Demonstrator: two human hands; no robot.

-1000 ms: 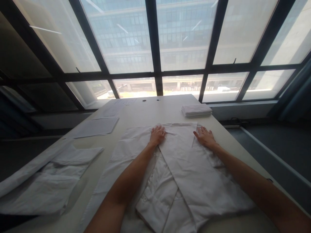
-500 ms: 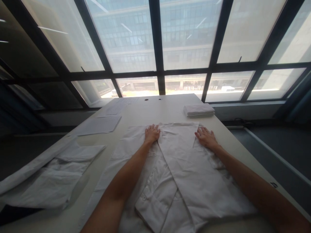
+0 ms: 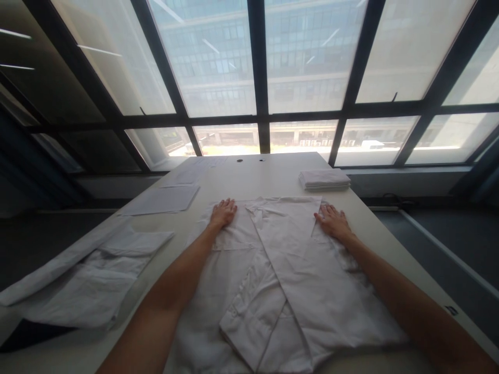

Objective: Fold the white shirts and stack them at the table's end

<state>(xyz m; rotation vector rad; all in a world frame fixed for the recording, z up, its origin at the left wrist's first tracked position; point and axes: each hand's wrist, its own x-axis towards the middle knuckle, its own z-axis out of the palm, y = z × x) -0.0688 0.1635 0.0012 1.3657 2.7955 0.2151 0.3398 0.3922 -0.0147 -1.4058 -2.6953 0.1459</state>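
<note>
Standing by the window side here. There's a white shirt [image 3: 280, 270] laid out flat on the long pale table [image 3: 249, 176], collar end away from the person, hem end twd them, so its long axis runs straight out from their body. Right panel is already folded diagonally over the middle.

Both hands are at the far end of the garment. Left hand [image 3: 223, 213] is palm down, fingers together-ish and flat, pressing the cloth near the far left corner, on the part that isn't folded in. Right hand [image 3: 332, 221] is also flat, fingers a bit spread, resting on the far right edge just beside the folded flap. Neither is pinching anything afaict.

So the unfolded left half lies right under and inboard of the left hand, that's the nearer one to it; right hand is across the fold, well apart.

Other stuff: a small stack of folded whites [image 3: 325, 179] at the far right of the table, another rumpled white garment [image 3: 89, 275] off to the left, some paper sheets [image 3: 161, 200] beyond it.
</note>
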